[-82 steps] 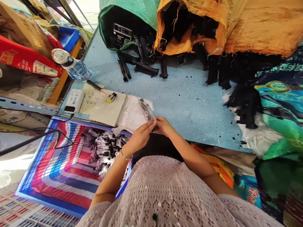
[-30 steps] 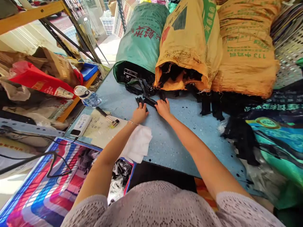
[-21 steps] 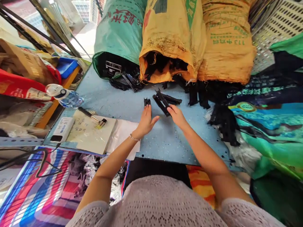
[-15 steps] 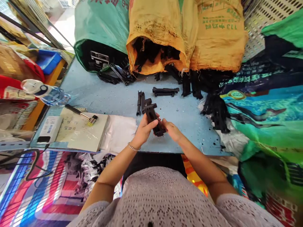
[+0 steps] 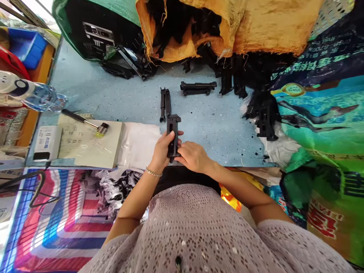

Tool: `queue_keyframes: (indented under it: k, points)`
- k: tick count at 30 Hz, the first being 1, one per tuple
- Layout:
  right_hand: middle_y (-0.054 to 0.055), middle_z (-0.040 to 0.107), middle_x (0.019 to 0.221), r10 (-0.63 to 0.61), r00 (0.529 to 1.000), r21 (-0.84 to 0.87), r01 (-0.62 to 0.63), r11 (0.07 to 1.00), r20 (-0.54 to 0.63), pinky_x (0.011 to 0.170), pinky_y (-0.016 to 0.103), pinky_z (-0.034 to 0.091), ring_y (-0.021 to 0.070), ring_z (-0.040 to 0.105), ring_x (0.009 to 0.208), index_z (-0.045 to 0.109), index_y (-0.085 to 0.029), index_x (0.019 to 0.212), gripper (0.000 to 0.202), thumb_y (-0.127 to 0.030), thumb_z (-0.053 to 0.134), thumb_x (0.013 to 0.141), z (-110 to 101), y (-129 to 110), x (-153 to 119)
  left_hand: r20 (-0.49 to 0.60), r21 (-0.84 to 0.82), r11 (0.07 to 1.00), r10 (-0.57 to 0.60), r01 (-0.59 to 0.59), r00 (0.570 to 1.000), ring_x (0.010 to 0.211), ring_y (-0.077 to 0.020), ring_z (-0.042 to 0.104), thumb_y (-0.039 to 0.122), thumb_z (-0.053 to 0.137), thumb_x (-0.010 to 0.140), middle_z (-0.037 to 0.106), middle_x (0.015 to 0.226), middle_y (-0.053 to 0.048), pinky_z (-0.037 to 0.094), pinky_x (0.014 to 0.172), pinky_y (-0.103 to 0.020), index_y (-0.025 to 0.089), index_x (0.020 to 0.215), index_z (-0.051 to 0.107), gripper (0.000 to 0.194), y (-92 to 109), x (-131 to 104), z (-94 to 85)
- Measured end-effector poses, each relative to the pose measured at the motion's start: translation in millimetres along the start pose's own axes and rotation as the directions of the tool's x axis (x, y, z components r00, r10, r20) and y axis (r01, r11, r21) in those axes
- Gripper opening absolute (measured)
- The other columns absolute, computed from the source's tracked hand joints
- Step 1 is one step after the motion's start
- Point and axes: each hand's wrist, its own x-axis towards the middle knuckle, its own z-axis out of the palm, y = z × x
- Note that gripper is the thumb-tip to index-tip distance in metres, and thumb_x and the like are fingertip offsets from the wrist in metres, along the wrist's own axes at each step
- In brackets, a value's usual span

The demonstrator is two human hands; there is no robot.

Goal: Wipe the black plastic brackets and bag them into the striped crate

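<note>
My left hand (image 5: 162,150) is wrapped round a black plastic bracket-like part (image 5: 172,132), its thumb lying on the top face. The part stands lengthwise above the table's front edge. At its lower right end, my right hand (image 5: 193,155) has curled fingers and a thumb closed on it; what exactly they pinch is hidden. Just beyond lies a black folded part (image 5: 165,104) with two long arms. Another black part of that kind (image 5: 198,88) rests crosswise farther back.
An orange sack (image 5: 182,53) and a green sack (image 5: 96,57) spill black parts at the back. More black parts (image 5: 265,117) pile up at the right. On the left are a hammer (image 5: 85,120), a cardboard piece (image 5: 85,146), a white box (image 5: 47,142) and a bottle (image 5: 42,94).
The held part has turned from slanted to nearly upright in the view. My right fingers have closed in on its lower end. The camera view has tilted downward.
</note>
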Motion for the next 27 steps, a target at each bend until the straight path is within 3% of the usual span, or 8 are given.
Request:
queue_keyframes:
  k: [4,7,9,13,18,21,24,27]
  points:
    - [0.006,0.066,0.083,-0.09,0.991,-0.112,0.102,0.988,0.104,0.076,0.035,0.048,0.0205,0.06,0.079,0.064,-0.023,0.087,0.053,-0.055,0.027,0.108,-23,23,20,0.012,0.293,0.952,0.089,-0.088,0.996,0.098,-0.0224,0.067,0.048,0.062,0.092,0.068,0.122,-0.012,0.055,0.09,-0.039,0.019,0.136,0.057,0.053,-20,10,-3.9]
    - [0.012,0.069,0.116,0.082,0.973,-0.319,-0.15,0.936,-0.217,0.099,0.042,0.046,0.0266,0.061,0.111,0.066,-0.021,0.117,0.046,-0.039,0.025,0.109,-72,66,77,0.09,0.631,0.736,0.244,-0.245,0.966,0.134,-0.0324,0.051,0.037,0.064,0.091,0.058,0.14,-0.015,0.037,0.117,-0.053,0.021,0.148,0.049,0.061,-44,16,4.7]
    - [0.016,0.058,0.143,0.148,0.932,-0.454,-0.295,0.841,-0.331,0.114,0.051,0.034,0.0311,0.046,0.139,0.055,-0.015,0.141,0.045,-0.028,0.029,0.107,-104,98,119,0.118,0.743,0.615,0.27,-0.266,0.956,0.146,-0.0368,0.038,0.032,0.065,0.089,0.048,0.151,-0.018,0.026,0.123,-0.058,0.02,0.15,0.049,0.064,-57,19,13.0]
    - [0.027,0.064,0.131,0.325,0.871,-0.496,-0.48,0.724,-0.369,0.112,0.057,0.033,0.0394,0.05,0.134,0.064,-0.003,0.127,0.042,-0.029,0.039,0.105,-129,133,160,0.173,0.674,0.678,0.24,-0.293,0.955,0.149,-0.0348,0.038,0.041,0.065,0.091,0.042,0.157,-0.019,0.029,0.124,-0.055,0.021,0.147,0.053,0.061,-61,26,17.3]
    - [0.009,0.071,0.091,0.391,0.896,0.125,-0.372,0.92,-0.212,0.083,0.036,0.049,0.0239,0.064,0.088,0.067,-0.015,0.095,0.059,-0.064,0.036,0.103,-77,89,110,0.067,0.348,0.855,0.387,-0.385,0.92,0.145,-0.0269,0.047,0.07,0.051,0.094,0.041,0.161,-0.014,0.043,0.116,-0.044,0.03,0.155,0.037,0.074,-24,39,3.5]
    - [0.003,0.067,0.08,0.321,0.946,0.443,-0.308,0.842,0.047,0.07,0.031,0.048,0.018,0.06,0.073,0.064,-0.019,0.086,0.064,-0.077,0.041,0.095,-41,43,66,0.007,0.157,0.905,0.4,-0.396,0.916,0.127,-0.0249,0.062,0.071,0.052,0.092,0.059,0.143,-0.011,0.052,0.103,-0.038,0.027,0.138,0.053,0.064,3,35,0.9]
    - [0.005,0.064,0.079,0.293,0.952,0.311,-0.251,0.917,-0.094,0.073,0.033,0.047,0.0195,0.06,0.075,0.06,-0.022,0.081,0.064,-0.075,0.03,0.099,-33,11,51,0.035,0.137,0.948,0.286,-0.288,0.958,0.094,-0.0206,0.068,0.06,0.062,0.091,0.07,0.109,-0.008,0.056,0.08,-0.032,0.021,0.111,0.065,0.044,16,20,1.6]
    - [0.007,0.063,0.084,0.178,0.933,0.034,-0.176,0.984,-0.313,0.081,0.036,0.045,0.0229,0.058,0.085,0.056,-0.024,0.081,0.062,-0.078,0.032,0.096,-43,1,65,0.059,0.216,0.944,0.241,-0.248,0.969,0.084,-0.018,0.064,0.054,0.066,0.09,0.068,0.097,-0.004,0.053,0.074,-0.029,0.021,0.112,0.066,0.039,13,9,2.2]
